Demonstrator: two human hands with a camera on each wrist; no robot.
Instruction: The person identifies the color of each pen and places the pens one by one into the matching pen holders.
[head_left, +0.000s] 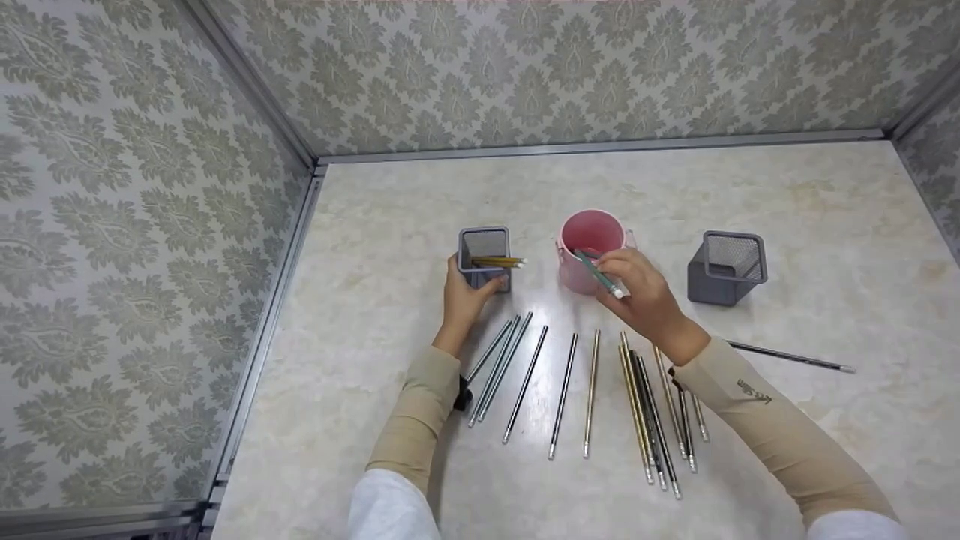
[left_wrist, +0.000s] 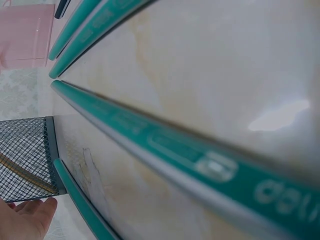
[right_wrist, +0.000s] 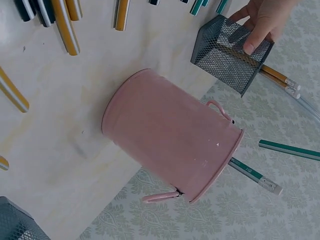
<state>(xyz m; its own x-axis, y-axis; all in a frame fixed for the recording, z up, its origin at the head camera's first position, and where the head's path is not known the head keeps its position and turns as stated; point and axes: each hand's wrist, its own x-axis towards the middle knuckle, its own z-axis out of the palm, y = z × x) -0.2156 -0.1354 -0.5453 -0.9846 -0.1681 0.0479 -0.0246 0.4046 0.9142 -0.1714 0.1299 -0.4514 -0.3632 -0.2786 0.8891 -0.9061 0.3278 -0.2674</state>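
My left hand (head_left: 466, 300) grips the left mesh pencil holder (head_left: 484, 232) low on its sides. Two yellow pencils (right_wrist: 280, 77) with white erasers lean out of that holder. My right hand (head_left: 637, 292) pinches a green pencil (right_wrist: 292, 150) over the near rim of the pink bucket (head_left: 577, 279), eraser end toward me. Another green pencil (right_wrist: 248, 171) pokes out of the bucket in the right wrist view. Three green pencils (head_left: 499, 367) lie on the table near my left forearm; they loom large in the left wrist view.
A second mesh holder (head_left: 711, 289) stands to the right of the bucket. Several black and yellow pencils (head_left: 649, 412) lie in front, some partly under my right forearm. One dark pencil (head_left: 795, 355) lies off to the right. Patterned walls (head_left: 525, 67) border the table.
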